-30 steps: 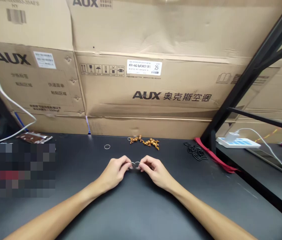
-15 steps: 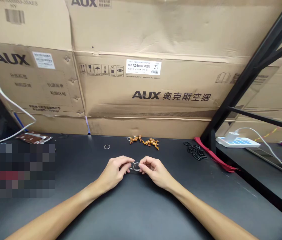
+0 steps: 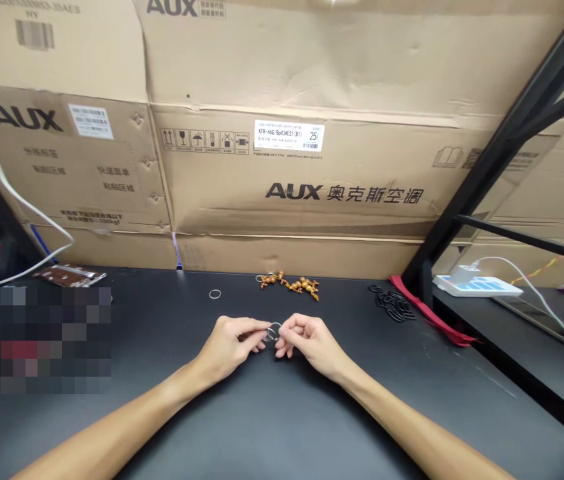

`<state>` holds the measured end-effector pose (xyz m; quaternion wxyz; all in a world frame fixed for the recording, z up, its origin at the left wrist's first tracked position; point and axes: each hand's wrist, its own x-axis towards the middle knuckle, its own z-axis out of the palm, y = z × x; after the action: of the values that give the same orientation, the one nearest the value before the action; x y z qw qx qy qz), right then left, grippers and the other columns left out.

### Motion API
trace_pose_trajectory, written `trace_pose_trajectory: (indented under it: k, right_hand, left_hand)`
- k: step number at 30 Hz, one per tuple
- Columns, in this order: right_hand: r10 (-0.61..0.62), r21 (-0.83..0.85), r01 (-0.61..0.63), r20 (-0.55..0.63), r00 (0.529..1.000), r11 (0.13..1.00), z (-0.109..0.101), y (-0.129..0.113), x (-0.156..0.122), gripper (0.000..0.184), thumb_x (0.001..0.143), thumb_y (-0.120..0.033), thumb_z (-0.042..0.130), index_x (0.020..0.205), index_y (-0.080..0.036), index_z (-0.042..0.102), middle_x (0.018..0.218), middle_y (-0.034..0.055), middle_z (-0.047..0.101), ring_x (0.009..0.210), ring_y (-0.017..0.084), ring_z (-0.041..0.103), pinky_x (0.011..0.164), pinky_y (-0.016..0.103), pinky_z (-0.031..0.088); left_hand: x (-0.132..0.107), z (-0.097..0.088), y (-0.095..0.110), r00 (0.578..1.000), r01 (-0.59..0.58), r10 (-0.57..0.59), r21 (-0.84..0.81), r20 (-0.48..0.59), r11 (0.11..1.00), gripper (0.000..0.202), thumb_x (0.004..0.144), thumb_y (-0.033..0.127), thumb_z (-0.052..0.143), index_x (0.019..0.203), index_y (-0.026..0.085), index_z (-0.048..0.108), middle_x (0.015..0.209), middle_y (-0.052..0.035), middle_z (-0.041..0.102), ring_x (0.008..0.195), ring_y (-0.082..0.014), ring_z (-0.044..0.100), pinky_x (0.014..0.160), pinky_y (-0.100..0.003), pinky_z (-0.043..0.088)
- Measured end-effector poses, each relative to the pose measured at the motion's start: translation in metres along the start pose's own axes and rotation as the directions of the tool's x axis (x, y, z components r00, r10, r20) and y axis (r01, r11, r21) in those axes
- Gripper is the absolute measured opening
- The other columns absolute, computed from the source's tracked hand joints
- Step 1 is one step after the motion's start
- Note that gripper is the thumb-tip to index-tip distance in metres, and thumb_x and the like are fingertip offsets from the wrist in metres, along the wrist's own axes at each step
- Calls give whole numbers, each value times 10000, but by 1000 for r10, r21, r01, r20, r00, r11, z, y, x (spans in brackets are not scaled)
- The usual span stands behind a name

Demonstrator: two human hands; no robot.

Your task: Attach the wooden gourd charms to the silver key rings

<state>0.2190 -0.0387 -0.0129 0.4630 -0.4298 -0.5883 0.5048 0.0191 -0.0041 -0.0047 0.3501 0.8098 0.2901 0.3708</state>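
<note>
Flattened AUX air-conditioner cartons (image 3: 287, 173) stand along the far edge of my black tabletop (image 3: 342, 407). Small golden jointed figurines (image 3: 289, 285) lie straight ahead. To my right are black rubber rings (image 3: 395, 307) beside a red strap (image 3: 432, 317), with a white power strip (image 3: 477, 286) beyond. A white cable (image 3: 17, 213) and a brown packet (image 3: 69, 275) sit far left.

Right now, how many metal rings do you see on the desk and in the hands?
4: one ring alone on the desk, one at the brown figures, two rings between the left hand and right hand. Fingers may hide more.
</note>
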Motion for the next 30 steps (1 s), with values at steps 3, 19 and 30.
trace_pose_trajectory:
  k: [3, 19, 30]
  right_hand:
    - [-26, -21, 26, -12, 1000, 999, 1, -1, -1, 368, 790, -518, 635, 771, -155, 577, 721, 53, 697, 638, 171, 676, 580, 278, 486]
    - [-351, -758, 223, -9, 936, 614, -20, 8, 4, 211, 908, -331, 499, 786, -207, 619, 776, 52, 622, 736, 192, 541, 686, 326, 449]
    - [-361, -898, 284, 156, 920, 336, -31, 10, 8, 234, 946, -270, 437, 993, -224, 661, 912, 86, 605, 839, 213, 524, 763, 351, 455]
  left_hand:
    - [-1, 1, 1, 1000, -6, 6, -26, -2, 1000, 226, 875, 279, 578, 1017, 183, 725, 799, -24, 745, 614, -132, 677, 643, -243, 586]
    - [5, -35, -27, 943, -315, 304, 649, 133, 693, 226, 935, 202, 436, 950, 184, 661, 816, -63, 686, 744, -169, 651, 724, -276, 504]
    - [12, -49, -44, 969, -244, 175, 802, 175, 546, 277, 947, 153, 382, 955, 183, 657, 869, -70, 672, 826, -192, 603, 818, -323, 470]
